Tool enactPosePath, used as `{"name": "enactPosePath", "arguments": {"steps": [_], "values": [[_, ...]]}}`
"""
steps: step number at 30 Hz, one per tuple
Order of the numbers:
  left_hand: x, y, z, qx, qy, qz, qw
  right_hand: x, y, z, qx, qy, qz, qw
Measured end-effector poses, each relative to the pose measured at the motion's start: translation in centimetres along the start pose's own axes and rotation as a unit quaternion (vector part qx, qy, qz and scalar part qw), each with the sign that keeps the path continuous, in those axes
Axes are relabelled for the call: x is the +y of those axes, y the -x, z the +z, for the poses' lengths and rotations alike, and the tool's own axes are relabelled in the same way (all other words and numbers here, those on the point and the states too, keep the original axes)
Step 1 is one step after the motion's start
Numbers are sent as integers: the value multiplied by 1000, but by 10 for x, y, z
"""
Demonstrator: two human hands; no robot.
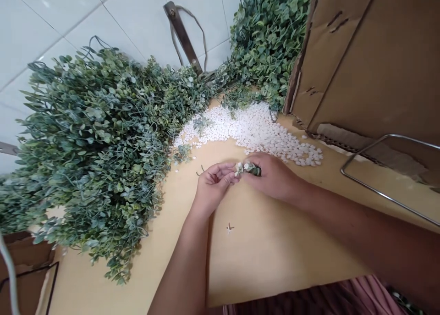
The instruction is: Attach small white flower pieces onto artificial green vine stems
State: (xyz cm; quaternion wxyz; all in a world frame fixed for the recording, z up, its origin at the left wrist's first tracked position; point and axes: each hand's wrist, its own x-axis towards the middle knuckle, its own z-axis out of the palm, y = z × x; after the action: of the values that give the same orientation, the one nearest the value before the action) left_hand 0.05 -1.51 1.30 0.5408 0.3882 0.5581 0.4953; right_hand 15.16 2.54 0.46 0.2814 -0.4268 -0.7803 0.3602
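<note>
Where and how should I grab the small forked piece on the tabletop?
Best pinched from above at the middle, where the prongs of the small forked piece meet: it seems to lie flat, with bare tabletop all round.

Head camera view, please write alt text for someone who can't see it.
A person's bare left hand and right hand hold a small green leafy sprig with white bits over a tan tabletop. Beyond them lies a spread of small white pieces, with thick green leafy foliage behind and to the left, and brown cardboard at the right.
</note>
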Motion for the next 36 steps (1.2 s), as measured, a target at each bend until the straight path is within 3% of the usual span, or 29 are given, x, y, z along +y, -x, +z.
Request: {"name": "enactPosePath", "arguments": {"steps": [4, 8, 10, 13, 16, 19, 25, 28, 31, 36], "values": [[1, -2, -3, 1, -28, 4, 1000, -3, 2, -1, -36, -37, 19, 998], [-3, -22, -7, 69, -126, 55, 988, -7, 4, -2, -19, -66, -12, 998], [-4, -36, -4, 90, -213, 103, 967, -8, 4, -2, -12, -78, -9, 997], [-1, -58, 9, 82, -370, 173, 909, -8, 4, -2, -22, -98, 0, 995], [3, -76, 24, 83, -450, 186, 869, -7, 4, -2, -24, -117, -7, 993], [3, -86, 29, 108, -411, 167, 890, -5, 3, -2, -22, -134, -8, 991], [0, -83, 16, 129, -325, 129, 928, -5, 3, -4, -31, -179, 15, 983], [5, -62, 10, 117, -244, 103, 957, -4, 2, -4, -30, -203, 24, 978], [10, -32, 4, 74, -74, 41, 994, -1, 0, -3, -24, -210, 30, 977], [4, 5, -3, 29, 64, -50, 996, -2, 1, 2, -33, -215, 48, 975]]}}
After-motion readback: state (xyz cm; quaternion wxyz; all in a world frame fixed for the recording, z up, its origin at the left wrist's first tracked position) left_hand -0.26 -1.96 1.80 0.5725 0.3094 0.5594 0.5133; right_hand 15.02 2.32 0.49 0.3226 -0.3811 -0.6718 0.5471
